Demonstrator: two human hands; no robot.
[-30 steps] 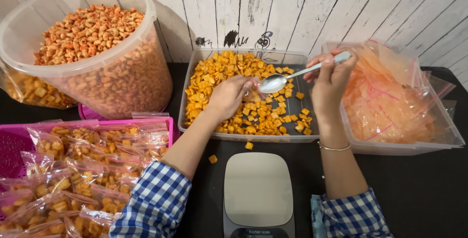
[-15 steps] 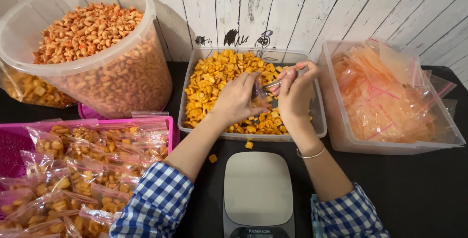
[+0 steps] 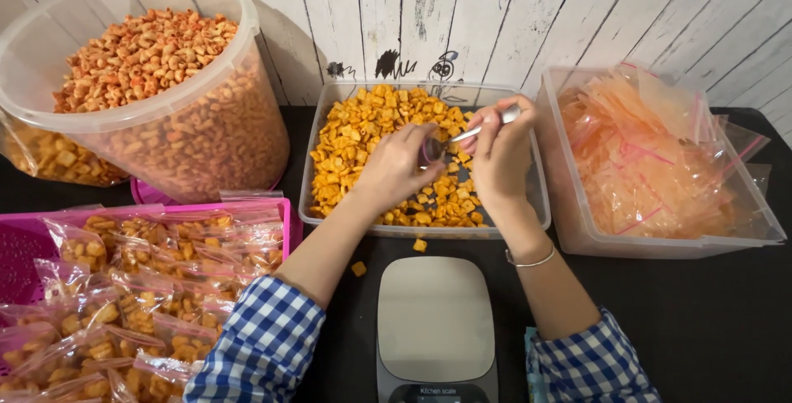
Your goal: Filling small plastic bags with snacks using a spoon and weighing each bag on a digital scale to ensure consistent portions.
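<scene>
Right hand gripping spoon over cracker tray; left hand cupped at its bowl, steadying the load, contents hidden. Scale just below.

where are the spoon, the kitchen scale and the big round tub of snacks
spoon [image 3: 487, 125], head view, on the metal handle
kitchen scale [image 3: 435, 316], head view, middle of the weighing plate
big round tub [image 3: 206, 135], head view, on its clear wall

sleeves: blue-white check, rolled | right wrist: thin silver bangle
</scene>
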